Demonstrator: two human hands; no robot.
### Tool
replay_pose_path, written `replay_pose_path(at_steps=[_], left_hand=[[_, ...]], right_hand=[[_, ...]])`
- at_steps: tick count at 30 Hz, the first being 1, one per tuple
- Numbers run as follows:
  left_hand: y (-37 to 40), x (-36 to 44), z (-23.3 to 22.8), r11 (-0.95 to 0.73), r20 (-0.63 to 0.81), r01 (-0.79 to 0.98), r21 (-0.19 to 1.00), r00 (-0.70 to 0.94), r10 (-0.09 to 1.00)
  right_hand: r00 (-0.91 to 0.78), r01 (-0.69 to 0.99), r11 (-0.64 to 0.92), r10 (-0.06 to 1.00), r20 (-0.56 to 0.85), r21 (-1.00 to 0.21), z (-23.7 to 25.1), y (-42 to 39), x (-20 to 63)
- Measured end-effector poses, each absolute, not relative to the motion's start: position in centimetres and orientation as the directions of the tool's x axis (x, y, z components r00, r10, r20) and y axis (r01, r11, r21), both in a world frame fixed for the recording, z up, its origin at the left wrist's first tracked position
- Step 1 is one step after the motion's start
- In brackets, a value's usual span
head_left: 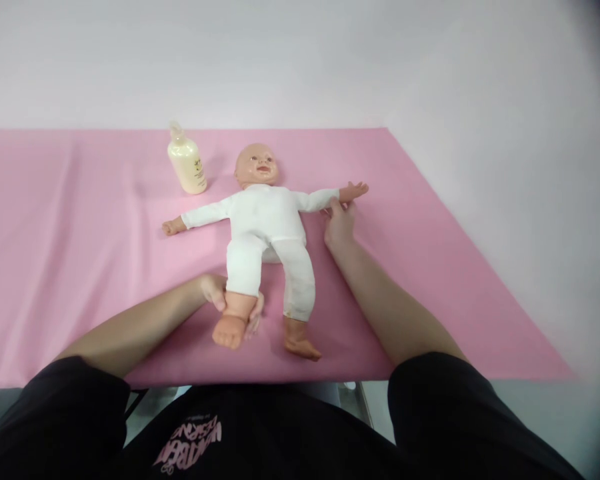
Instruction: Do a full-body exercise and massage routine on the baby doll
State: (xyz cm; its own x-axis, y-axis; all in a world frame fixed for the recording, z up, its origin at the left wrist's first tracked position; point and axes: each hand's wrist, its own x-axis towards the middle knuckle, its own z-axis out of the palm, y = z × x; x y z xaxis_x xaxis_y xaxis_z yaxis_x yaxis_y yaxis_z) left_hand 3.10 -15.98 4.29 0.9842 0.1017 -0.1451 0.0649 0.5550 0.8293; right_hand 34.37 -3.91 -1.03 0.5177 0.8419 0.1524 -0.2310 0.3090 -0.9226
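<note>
Baby doll (267, 212) lying face-up on a pink cloth (405, 267), near a pump bottle (189, 168). Left hand (214, 291) — fingers curled around the nearer ankle; right hand (341, 223) — fingers touching the nearer forearm, whether pinching cannot be told.

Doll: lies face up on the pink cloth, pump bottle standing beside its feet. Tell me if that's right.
Not quite. The doll does lie face up on the pink cloth, but the head view shows the pump bottle standing near its head, not its feet.
</note>
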Motion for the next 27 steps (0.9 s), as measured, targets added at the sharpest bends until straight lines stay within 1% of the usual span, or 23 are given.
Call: replay_pose_path(at_steps=[1, 3, 5, 7, 9, 11, 13, 18, 20, 23, 27], left_hand=[[-15.8, 3.0, 3.8, 0.568, -0.089, 0.035, 0.822, 0.994, 0.068], [-15.3, 2.9, 3.0, 0.575, -0.007, -0.052, 0.817, 0.995, 0.099], [-14.9, 2.8, 3.0, 0.587, -0.023, -0.144, 0.797, 0.963, 0.268], [-14.7, 2.8, 3.7, 0.618, -0.102, -0.2, 0.76, 0.903, 0.418], [-14.7, 2.8, 4.7, 0.654, -0.171, -0.261, 0.71, 0.837, 0.52], [-14.9, 2.8, 5.6, 0.671, -0.203, -0.319, 0.67, 0.79, 0.578], [-15.0, 3.0, 6.1, 0.67, -0.208, -0.352, 0.654, 0.768, 0.606], [-14.9, 3.2, 6.2, 0.644, -0.196, -0.376, 0.667, 0.745, 0.638], [-14.9, 3.3, 6.2, 0.645, -0.211, -0.373, 0.667, 0.735, 0.644], [-14.9, 3.3, 6.1, 0.65, -0.221, -0.366, 0.666, 0.735, 0.641], [-15.1, 3.4, 6.1, 0.649, -0.216, -0.364, 0.668, 0.74, 0.637]], right_hand=[[0.519, -0.22, 0.312, 0.839, 0.16, -0.924, -1.0, -4.0, 34.3], [0.525, -0.186, 0.307, 0.834, 0.17, -0.933, -1.1, -4.0, 34.1], [0.51, -0.136, 0.318, 0.834, 0.209, -0.938, -1.0, -4.1, 34.0], [0.469, -0.062, 0.38, 0.827, 0.309, -0.923, -0.7, -4.4, 33.7], [0.415, 0.022, 0.476, 0.796, 0.441, -0.879, -0.1, -4.9, 33.3], [0.354, 0.1, 0.541, 0.765, 0.538, -0.835, 0.6, -5.6, 32.6], [0.281, 0.166, 0.562, 0.761, 0.585, -0.81, 0.9, -6.3, 31.8], [0.101, 0.33, 0.574, 0.768, 0.632, -0.75, 1.2, -7.8, 30.8], [0.015, 0.419, 0.603, 0.742, 0.67, -0.678, 1.4, -8.3, 30.8], [-0.134, 0.525, 0.657, 0.691, 0.71, -0.541, 2.0, -8.8, 30.7], [-0.253, 0.576, 0.681, 0.675, 0.693, -0.453, 2.3, -8.7, 30.6]])
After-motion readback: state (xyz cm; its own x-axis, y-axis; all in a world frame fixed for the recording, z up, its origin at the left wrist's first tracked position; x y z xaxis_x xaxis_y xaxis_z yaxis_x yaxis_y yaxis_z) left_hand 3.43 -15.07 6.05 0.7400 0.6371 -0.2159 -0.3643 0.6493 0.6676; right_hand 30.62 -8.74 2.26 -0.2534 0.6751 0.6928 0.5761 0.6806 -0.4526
